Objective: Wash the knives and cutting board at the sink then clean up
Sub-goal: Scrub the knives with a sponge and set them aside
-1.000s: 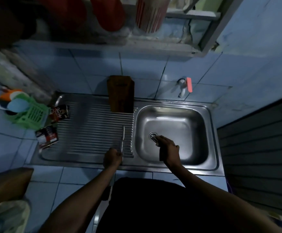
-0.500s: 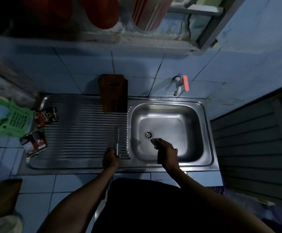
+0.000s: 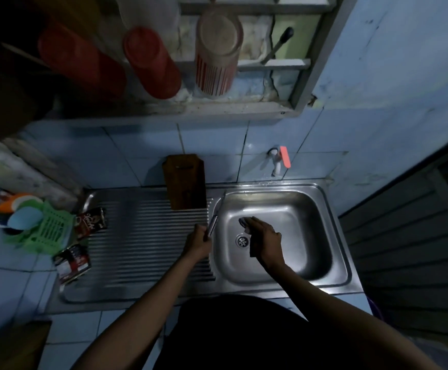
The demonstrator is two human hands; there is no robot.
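Blue-tiled wall and counter surround a stainless steel sink (image 3: pixel 324 198), seen from above in dim light; a ribbed drainboard (image 3: pixel 148 236) lies to the left of the basin and a wall tap (image 3: pixel 275 162) with a pink handle sits above it; the drain (image 3: pixel 242 240) is in the basin floor.

The left hand (image 3: pixel 198 243) is curled round the handle of a knife (image 3: pixel 215 216), at the ridge between drainboard and basin; the blade's long axis runs away from the person toward the back wall, its tip near the basin's rear left corner.

The right hand (image 3: pixel 265 240) is inside the basin, just beyond the drain, fingers curled over a small dark scrubbing pad (image 3: pixel 245 223); the pad lies just to the right of the blade's middle, close but not touching it; this hand is the nearer one to the blade, so the coming move is likely a short sideways reach to rub along the blade's length.

A dark wooden cutting board (image 3: pixel 185 181) stands upright against the tiles at the back of the drainboard, just left of the knife tip; whether it is washed cannot be told.

Farther left are two dark sachets (image 3: pixel 90 222) and a green basket (image 3: pixel 49 231); red cups (image 3: pixel 150 62) hang on a rack overhead.
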